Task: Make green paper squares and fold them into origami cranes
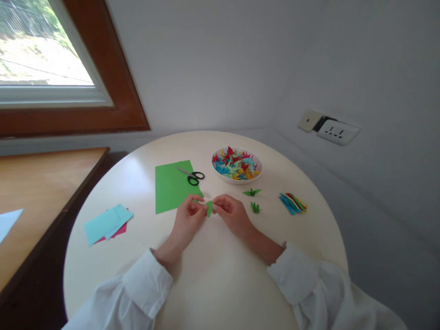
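Your left hand (187, 214) and right hand (234, 213) both pinch a small, angular green paper piece (209, 208) over the smooth, round table (220, 284), just beside a flat green sheet (168, 188) and metal-bladed scissors (192, 177).

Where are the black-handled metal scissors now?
In the head view, the black-handled scissors lie on the upper right part of the green paper sheet, one handle loop crossing its edge, left of the round white bowl.

Bowl (236, 181) and scissors (191, 175) blocking beyond the fingers (224, 201), green cranes (255, 207) at right, open tabletop (220, 284) between sleeves (146, 280)
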